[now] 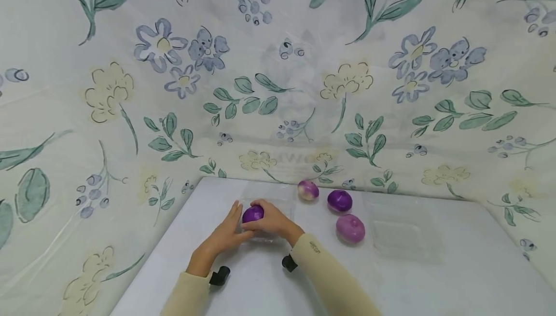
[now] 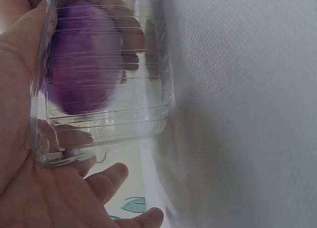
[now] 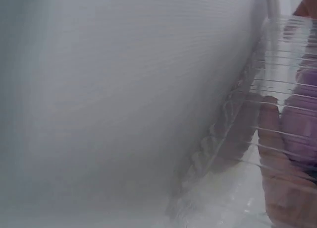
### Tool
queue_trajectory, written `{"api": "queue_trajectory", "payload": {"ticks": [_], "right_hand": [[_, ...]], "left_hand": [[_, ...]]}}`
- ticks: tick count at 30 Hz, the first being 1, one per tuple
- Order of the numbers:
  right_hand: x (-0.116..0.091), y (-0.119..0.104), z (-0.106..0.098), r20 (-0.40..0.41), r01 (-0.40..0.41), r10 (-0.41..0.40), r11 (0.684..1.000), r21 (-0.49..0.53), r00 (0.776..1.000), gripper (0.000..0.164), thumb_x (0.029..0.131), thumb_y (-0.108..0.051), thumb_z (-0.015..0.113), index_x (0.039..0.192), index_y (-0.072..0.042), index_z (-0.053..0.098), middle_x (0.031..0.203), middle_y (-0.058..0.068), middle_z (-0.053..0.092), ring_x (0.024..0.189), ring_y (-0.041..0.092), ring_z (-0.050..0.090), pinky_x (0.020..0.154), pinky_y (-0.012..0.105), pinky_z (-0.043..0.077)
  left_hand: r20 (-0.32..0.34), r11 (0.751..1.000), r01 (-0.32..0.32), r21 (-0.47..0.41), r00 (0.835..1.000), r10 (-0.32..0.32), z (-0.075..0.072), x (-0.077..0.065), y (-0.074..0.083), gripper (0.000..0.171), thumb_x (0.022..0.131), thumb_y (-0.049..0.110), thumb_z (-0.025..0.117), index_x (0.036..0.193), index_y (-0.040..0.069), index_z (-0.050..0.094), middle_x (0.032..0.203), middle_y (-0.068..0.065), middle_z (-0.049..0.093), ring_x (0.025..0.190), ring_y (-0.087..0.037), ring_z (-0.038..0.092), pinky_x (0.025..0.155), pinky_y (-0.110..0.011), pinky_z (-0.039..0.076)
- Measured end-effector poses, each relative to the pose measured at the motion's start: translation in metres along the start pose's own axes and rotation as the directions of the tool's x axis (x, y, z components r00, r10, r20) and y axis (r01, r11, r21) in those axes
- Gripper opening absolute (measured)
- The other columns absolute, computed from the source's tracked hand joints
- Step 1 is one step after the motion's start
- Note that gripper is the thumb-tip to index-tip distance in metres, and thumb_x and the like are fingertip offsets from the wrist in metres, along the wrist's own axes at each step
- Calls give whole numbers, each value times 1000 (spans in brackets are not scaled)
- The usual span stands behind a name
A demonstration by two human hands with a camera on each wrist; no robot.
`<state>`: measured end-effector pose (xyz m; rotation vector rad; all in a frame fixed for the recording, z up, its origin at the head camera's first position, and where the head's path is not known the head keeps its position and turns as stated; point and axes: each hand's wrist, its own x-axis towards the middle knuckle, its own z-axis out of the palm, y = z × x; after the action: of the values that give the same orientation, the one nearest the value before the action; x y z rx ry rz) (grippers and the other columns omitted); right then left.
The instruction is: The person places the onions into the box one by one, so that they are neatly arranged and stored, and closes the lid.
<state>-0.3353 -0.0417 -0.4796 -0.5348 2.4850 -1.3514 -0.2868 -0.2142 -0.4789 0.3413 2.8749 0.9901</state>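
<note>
My right hand (image 1: 271, 219) grips a round, deep-purple onion (image 1: 253, 213) from the right, fingers curled over its far side and thumb at its near side. The onion sits within the walls of a clear plastic container (image 2: 114, 124), whose ribbed side shows in both wrist views. At the container's left side is my left hand (image 1: 226, 231), its fingers straight and spread. In the left wrist view, the left hand's palm lies against the container's rim and corner. Through the clear wall in the right wrist view, fingers (image 3: 271, 139) show beside the purple onion.
Right of the container, a purple-and-white bulb (image 1: 308, 190), a dark purple onion (image 1: 340, 200) and a pinkish-purple onion (image 1: 350, 229) lie on the white table (image 1: 312, 270). Farther right stands another clear plastic container (image 1: 427, 239). A floral sheet (image 1: 260, 128) hangs behind the table.
</note>
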Motion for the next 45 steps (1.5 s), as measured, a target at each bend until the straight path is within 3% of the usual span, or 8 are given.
{"api": "queue_trajectory", "payload": {"ticks": [4,10,17,40,45], "right_hand": [[2,1,4,12,-30,29,998,61,1000,73,76,-32,85,139,-17,50,138,11,54,118,28,57,98,47,52],[2,3,7,-2,-27,27,997,78,1000,75,73,-21,83,139,-17,49,133,16,49,118,31,55,98,48,51],[3,7,12,-12,0,1,996,88,1000,76,75,-21,82,143,-12,48,142,14,51,121,31,55,101,49,49],[7,0,8,-4,16,-15,992,128,1000,74,72,-21,82,138,-11,52,134,15,58,114,30,59,97,48,51],[9,1,13,17,-3,1,991,132,1000,72,73,-21,82,138,-13,52,135,14,57,115,29,58,99,48,50]], "left_hand": [[15,1000,7,-4,1000,-7,1,-1,-2,106,88,50,69,155,-7,11,164,-26,-1,150,-46,9,117,-63,22],[7,1000,-10,-26,1000,10,2,-2,0,102,87,40,73,154,-8,14,163,-27,1,149,-47,11,116,-63,22],[6,1000,-15,-17,1000,15,4,0,1,103,86,40,73,154,-8,13,163,-27,1,149,-48,15,116,-63,24],[-28,999,-39,-25,999,39,-2,4,4,103,85,40,73,154,-9,15,163,-30,5,147,-49,19,115,-63,25],[-13,999,-7,-37,1000,7,-2,0,1,104,85,42,73,154,-8,14,164,-28,3,148,-49,17,115,-62,26]]}}
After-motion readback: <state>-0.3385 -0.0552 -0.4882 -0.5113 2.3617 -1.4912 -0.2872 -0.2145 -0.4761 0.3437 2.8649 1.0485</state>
